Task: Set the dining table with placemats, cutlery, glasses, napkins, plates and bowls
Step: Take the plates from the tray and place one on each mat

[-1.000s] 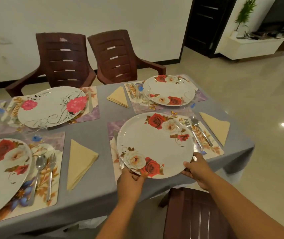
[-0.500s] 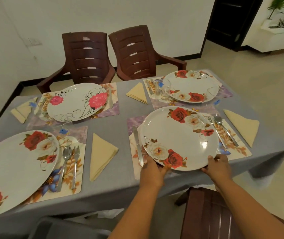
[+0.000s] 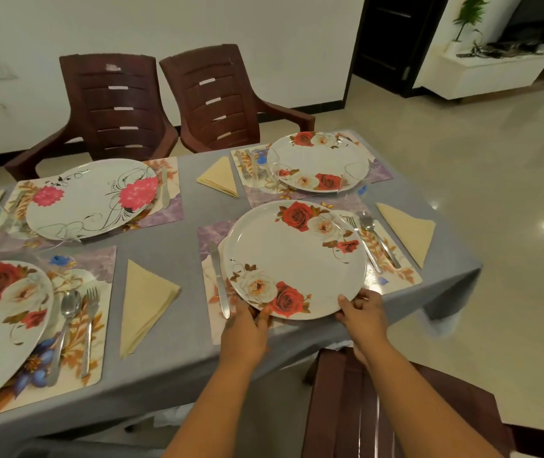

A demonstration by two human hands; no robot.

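- White round dinner plate with red and cream roses [image 3: 297, 259]: lies on the floral rectangular placemat [image 3: 396, 276] at the near right setting of the grey-clothed desk [image 3: 178, 345]. Judged stiff, glossy, fairly light, likely slippery and chippable; best held at opposite rim points.
- Left hand [image 3: 246, 328]: fingers curled round the plate's near-left rim.
- Right hand [image 3: 361, 312]: pinches the near-right rim, thumb on top.
- Steel table knife [image 3: 219, 280]: just beside the plate's left edge; could be nudged.
- Steel fork [image 3: 363, 244] and steel spoon [image 3: 378, 239]: just beside the right edge.
- Folded cream triangular napkin [image 3: 408, 231]: further right, apart.
- Clear drinking glass [image 3: 265, 168]: at the far setting, well apart.
- Brown plastic chair [image 3: 379, 401]: below the arms, beside the desk edge.
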